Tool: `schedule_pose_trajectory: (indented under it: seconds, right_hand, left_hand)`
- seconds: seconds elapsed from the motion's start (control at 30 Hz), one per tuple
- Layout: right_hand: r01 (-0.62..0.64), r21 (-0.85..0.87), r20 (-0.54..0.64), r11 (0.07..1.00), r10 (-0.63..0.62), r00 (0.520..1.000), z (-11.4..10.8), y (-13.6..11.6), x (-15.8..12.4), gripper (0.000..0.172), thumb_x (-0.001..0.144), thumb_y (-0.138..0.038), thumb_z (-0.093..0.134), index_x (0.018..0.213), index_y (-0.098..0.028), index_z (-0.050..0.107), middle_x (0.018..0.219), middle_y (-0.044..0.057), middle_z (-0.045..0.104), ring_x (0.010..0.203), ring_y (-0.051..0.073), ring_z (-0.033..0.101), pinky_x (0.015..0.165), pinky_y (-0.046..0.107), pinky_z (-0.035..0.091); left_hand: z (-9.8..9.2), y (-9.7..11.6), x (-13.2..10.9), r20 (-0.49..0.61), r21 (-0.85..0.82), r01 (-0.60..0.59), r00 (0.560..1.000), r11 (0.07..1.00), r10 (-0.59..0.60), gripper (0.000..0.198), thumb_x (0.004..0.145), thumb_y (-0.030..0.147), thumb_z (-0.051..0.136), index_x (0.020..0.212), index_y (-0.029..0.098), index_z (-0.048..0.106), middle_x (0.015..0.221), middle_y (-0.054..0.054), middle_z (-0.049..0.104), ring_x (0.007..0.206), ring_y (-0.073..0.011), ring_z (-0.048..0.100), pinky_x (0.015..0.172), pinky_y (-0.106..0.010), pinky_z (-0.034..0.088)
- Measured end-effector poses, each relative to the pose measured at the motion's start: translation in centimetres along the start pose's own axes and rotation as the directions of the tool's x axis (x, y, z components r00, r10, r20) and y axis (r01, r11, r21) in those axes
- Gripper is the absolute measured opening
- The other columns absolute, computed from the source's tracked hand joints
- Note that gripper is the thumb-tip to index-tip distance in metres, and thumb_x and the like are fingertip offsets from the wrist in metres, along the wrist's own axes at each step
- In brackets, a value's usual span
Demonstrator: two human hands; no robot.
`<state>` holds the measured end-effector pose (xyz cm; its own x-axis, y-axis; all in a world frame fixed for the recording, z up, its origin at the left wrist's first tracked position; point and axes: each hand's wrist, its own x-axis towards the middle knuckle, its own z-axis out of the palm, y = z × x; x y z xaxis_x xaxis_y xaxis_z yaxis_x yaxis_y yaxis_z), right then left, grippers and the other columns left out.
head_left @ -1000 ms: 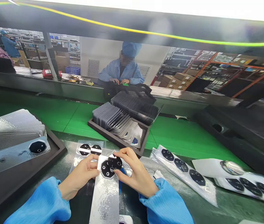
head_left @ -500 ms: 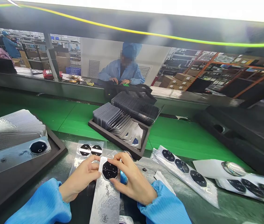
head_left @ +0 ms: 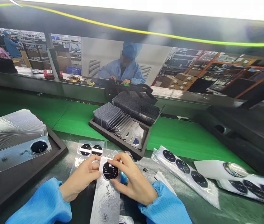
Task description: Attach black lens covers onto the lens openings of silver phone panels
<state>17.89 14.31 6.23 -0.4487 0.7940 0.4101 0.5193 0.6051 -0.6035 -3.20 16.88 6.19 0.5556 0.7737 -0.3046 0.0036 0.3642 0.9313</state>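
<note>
A silvery back panel (head_left: pixel 106 199) stands upright between my hands, tilted slightly, with a black octagonal camera piece (head_left: pixel 110 170) near its top. My left hand (head_left: pixel 82 175) pinches the panel's upper left edge. On the right, my right hand (head_left: pixel 132 179) has its fingers curved around the black camera piece, index finger at its top and thumb at its lower edge. Just behind my hands lies a clear sheet with two black round pieces (head_left: pixel 85 149). Part of another panel (head_left: pixel 125 220) shows below, mostly hidden.
Left, a dark tray (head_left: pixel 59 146) holds fanned silvery panels (head_left: pixel 17 124). Ahead, another tray (head_left: pixel 113 140) bears stacked panels on the green belt (head_left: pixel 174 133). Bagged camera pieces (head_left: pixel 183 166) and a round metal object (head_left: pixel 235 169) lie right. A person in blue (head_left: pixel 122 70) sits opposite.
The panel between my hands has tilted slightly, and reflections on it and the black camera piece differ. My hands keep almost the same grip and place.
</note>
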Motion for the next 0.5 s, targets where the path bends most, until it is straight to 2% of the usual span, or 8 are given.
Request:
schedule_pose_trajectory:
  seconds: [0.33, 0.5]
  right_hand:
    - [0.003, -0.002, 0.036, 1.000, -0.003, 0.999, 0.03, 0.20, -0.12, 0.059, 0.076, -0.004, 0.064, 0.129, -0.026, 0.048, 0.106, 0.007, 0.049, 0.094, 0.023, 0.048, 0.080, 0.040, 0.050]
    - [0.020, -0.054, 0.075, 0.998, -0.016, 0.997, -0.13, 0.18, -0.21, 0.058, 0.082, -0.009, 0.068, 0.132, -0.027, 0.045, 0.108, 0.007, 0.049, 0.093, 0.022, 0.048, 0.079, 0.040, 0.051]
  left_hand:
    - [0.03, 0.19, -0.01, 0.007, -0.013, 0.004, 1.000, 1.000, -0.004, 0.041, 0.077, 0.017, 0.061, 0.117, 0.017, 0.050, 0.090, -0.004, 0.071, 0.082, -0.0181, 0.062, 0.075, -0.030, 0.039]
    - [0.70, 0.82, -0.78, 0.048, -0.014, 0.009, 0.999, 1.000, -0.008, 0.042, 0.086, 0.024, 0.056, 0.126, 0.020, 0.045, 0.098, -0.005, 0.070, 0.088, -0.0202, 0.063, 0.081, -0.033, 0.042]
